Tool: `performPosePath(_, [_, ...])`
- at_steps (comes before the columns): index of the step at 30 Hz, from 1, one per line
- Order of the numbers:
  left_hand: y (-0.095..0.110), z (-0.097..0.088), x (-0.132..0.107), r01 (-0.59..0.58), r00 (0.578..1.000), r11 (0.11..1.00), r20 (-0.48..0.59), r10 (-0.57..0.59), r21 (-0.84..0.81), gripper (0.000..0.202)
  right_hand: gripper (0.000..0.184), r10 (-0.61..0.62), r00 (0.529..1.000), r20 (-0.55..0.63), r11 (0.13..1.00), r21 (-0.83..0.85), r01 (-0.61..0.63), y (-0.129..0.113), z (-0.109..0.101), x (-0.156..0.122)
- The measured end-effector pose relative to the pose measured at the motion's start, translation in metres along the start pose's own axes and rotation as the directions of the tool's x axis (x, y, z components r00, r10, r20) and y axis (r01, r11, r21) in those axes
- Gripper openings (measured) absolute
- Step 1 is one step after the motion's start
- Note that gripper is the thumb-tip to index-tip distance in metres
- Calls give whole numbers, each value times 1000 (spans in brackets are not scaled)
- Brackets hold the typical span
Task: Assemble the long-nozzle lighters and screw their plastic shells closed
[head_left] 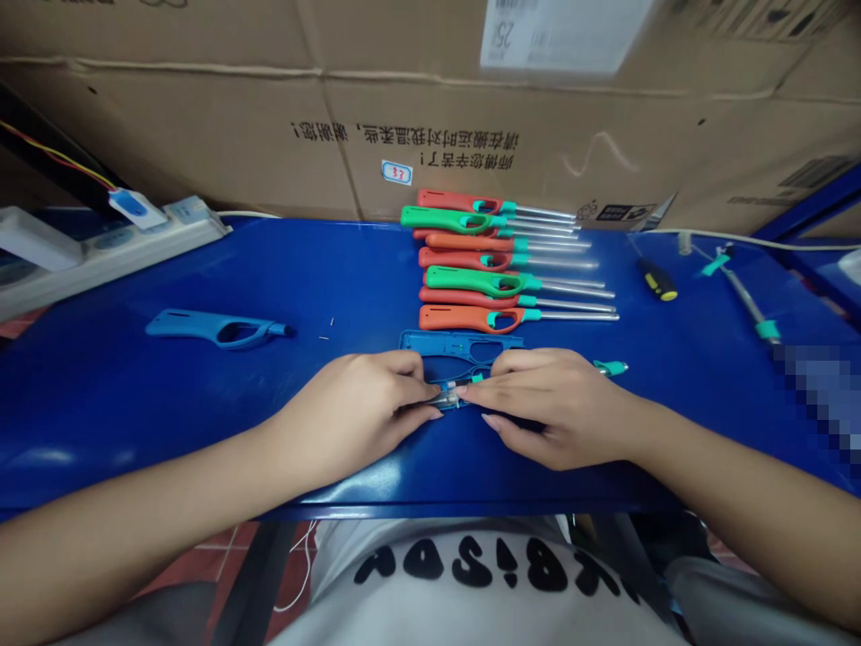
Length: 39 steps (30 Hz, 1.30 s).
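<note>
An opened blue gas lighter (452, 404) lies near the table's front edge, its inner parts showing between my two hands. My left hand (367, 395) pinches its left end, thumb below and fingers above, over a clear, shiny part. From the other side my right hand (561, 404) grips it, the index fingertip pressing on the inner parts and the thumb lower down. My right hand hides much of the lighter; a metal tip with a turquoise piece (611, 368) shows beyond it. Just behind lies an empty blue shell half (464, 344).
Several red, orange and green lighters (477, 280) lie stacked behind. To the left are a blue lighter handle (215, 329), small screws (327, 330) and a power strip (121, 251). A black-yellow screwdriver (657, 281) and a metal tube (750, 305) lie right. Cardboard (235, 135) stands behind.
</note>
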<state>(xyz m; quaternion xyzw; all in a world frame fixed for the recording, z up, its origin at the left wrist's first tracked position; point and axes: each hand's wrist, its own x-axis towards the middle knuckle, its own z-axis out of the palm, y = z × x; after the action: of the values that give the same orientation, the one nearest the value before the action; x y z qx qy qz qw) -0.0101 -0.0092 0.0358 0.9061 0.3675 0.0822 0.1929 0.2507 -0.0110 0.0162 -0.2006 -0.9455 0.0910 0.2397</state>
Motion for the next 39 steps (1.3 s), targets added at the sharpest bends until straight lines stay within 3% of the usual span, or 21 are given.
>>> performPosePath(15, [-2,-3,5,10,999,974,-39,-19,-225,13,34,52,993,109,998,-37,-48,-7,-6,1])
performPosePath(28, [-2,-1,6,69,995,973,-57,-83,-221,11,32,24,995,94,997,-69,-18,-3,-3,-3])
performPosePath(34, [0,-5,4,114,993,967,5,-116,-228,14,29,199,976,86,975,-120,-189,2,-9,1])
performPosePath(39, [0,-5,5,95,995,966,-10,-100,-242,14,30,249,964,96,960,-152,-233,7,-11,-1])
